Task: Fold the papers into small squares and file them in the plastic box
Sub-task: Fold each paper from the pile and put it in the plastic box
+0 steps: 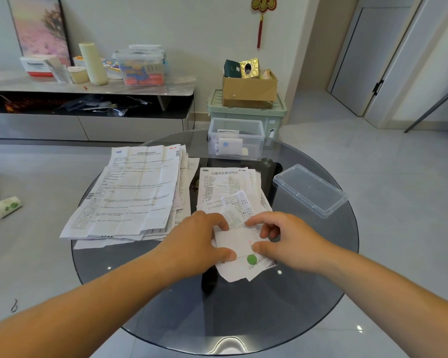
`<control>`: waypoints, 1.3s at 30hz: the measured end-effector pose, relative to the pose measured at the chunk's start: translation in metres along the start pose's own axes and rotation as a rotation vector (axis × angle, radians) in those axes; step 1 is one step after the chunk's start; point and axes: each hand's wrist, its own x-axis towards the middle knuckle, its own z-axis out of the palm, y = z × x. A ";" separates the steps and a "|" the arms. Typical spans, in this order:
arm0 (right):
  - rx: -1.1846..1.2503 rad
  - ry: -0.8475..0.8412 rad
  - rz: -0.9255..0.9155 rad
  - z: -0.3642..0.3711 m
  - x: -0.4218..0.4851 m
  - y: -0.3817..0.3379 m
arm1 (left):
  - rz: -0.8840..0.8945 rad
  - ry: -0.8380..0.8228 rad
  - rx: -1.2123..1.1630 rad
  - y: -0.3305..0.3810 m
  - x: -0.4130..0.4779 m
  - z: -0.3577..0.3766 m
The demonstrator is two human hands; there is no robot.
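Head view, lower centre of the frame: both hands met over a partly folded leaflet (237, 241), white with a green spot near its lower edge. The left hand (199, 239) had its fingers curled over the leaflet's upper left edge and its thumb pressed on the folded flap, pinching the paper. The right hand (290, 241) gripped the right side in the same way, with its forefinger curled over the top and its thumb on the flap. The leaflet lay on the lower end of a small pile of printed sheets (226, 184) at the centre of the frame. To the left of that pile sat a larger stack of unfolded papers (130, 192), creased and printed. All rested on a round, dark glass counter (243, 311). At the counter's far edge, upper centre, stood the clear plastic box (210, 144), open-topped, with a few small folded papers upright inside it. Its clear lid (309, 189) lay at centre right, well apart from the box. Behind the counter a green storage bin (276, 117) carried a cardboard box (248, 90).
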 end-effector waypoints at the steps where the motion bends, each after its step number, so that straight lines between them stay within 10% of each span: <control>1: 0.009 0.001 -0.001 0.000 0.000 0.000 | -0.004 0.008 0.002 0.001 0.001 -0.002; 39: -0.610 0.219 -0.625 0.014 -0.030 0.006 | 0.233 -0.249 0.009 0.003 0.001 -0.012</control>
